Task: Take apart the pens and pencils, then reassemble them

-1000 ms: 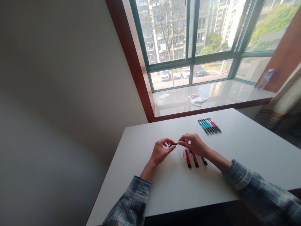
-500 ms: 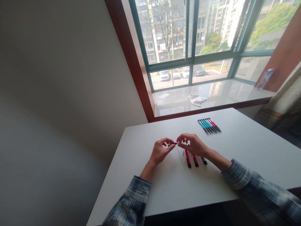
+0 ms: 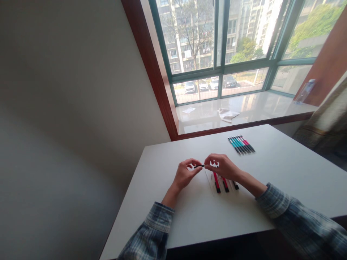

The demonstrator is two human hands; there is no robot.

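Observation:
Above the white table, my left hand (image 3: 184,176) pinches a short black pen part (image 3: 198,166) between thumb and fingers. My right hand (image 3: 222,167) closes thumb and forefinger on the thin light tip at its right end, so the two hands almost meet. Its other fingers are loosely curled. Beneath my right hand lie red pen barrels with black ends (image 3: 217,183), along with thin clear or white pieces that I cannot make out well. My right hand and wrist partly cover them.
A neat row of finished-looking pens (image 3: 241,145), teal, white and pink with dark grips, lies farther back on the table (image 3: 162,155). A cloth (image 3: 228,115) and a clear bottle (image 3: 305,91) are on the window sill. A wall rises at left.
My right fingertips have moved slightly and now cover more of the thin tip at the end of the black pen part. My left hand stays put.

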